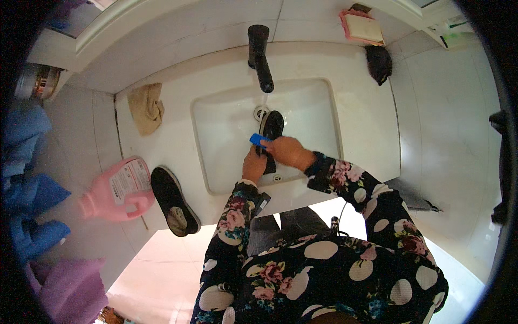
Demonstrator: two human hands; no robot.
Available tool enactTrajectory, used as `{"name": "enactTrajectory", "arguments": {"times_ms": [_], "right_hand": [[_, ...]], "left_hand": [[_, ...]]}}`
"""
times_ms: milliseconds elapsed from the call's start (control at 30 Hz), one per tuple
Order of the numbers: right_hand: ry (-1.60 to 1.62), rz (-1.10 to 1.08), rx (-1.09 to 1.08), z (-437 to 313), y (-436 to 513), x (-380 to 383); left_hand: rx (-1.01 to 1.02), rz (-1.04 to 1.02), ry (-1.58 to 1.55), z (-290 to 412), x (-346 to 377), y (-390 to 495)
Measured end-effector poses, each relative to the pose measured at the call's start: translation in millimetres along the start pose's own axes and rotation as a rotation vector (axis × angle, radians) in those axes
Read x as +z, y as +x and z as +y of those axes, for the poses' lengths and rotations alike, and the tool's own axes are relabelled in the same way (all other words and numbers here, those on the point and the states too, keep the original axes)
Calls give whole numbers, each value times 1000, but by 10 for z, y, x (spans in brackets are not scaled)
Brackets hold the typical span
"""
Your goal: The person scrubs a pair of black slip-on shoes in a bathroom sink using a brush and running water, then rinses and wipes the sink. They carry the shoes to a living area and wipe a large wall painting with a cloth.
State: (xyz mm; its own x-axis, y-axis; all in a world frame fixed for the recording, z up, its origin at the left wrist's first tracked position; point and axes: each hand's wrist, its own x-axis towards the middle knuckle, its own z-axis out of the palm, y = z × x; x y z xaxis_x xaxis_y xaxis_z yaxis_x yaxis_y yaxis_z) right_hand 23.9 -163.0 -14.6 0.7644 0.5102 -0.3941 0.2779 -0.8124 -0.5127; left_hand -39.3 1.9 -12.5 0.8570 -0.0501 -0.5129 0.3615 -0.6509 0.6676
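Note:
A black shoe (273, 123) is held over the white basin (315, 117), its toe towards the drain. My left hand (255, 164) grips the shoe by its heel end. In my right hand (287, 150) is a blue brush (259, 140), held across the middle of the shoe; its underside is hidden. A thin stream of water falls from the black faucet (259, 60) beside the toe, near the drain (260, 112).
A second black shoe (172, 198) lies on the counter's left front, beside a pink plastic jug (121, 188). Behind them is a beige cloth (146, 108). A soap bar in a pink dish (362, 27) and a dark pouch (378, 64) are at the back right.

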Motion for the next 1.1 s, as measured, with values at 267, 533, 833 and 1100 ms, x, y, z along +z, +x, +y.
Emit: {"name": "enactTrajectory", "arguments": {"times_ms": [267,533,833,1100], "right_hand": [[-89,196,-56,-59,47,29],[-36,333,70,-209,-122,-70],[-168,412,47,-79,-84,80],[41,267,207,170,196,253]], "left_hand": [[2,-84,-141,-121,-10,92],[-33,-78,-156,-209,34,112],[-70,-149,-255,-183,10,120],[-244,-210,-695,-173,-151,4]]}}
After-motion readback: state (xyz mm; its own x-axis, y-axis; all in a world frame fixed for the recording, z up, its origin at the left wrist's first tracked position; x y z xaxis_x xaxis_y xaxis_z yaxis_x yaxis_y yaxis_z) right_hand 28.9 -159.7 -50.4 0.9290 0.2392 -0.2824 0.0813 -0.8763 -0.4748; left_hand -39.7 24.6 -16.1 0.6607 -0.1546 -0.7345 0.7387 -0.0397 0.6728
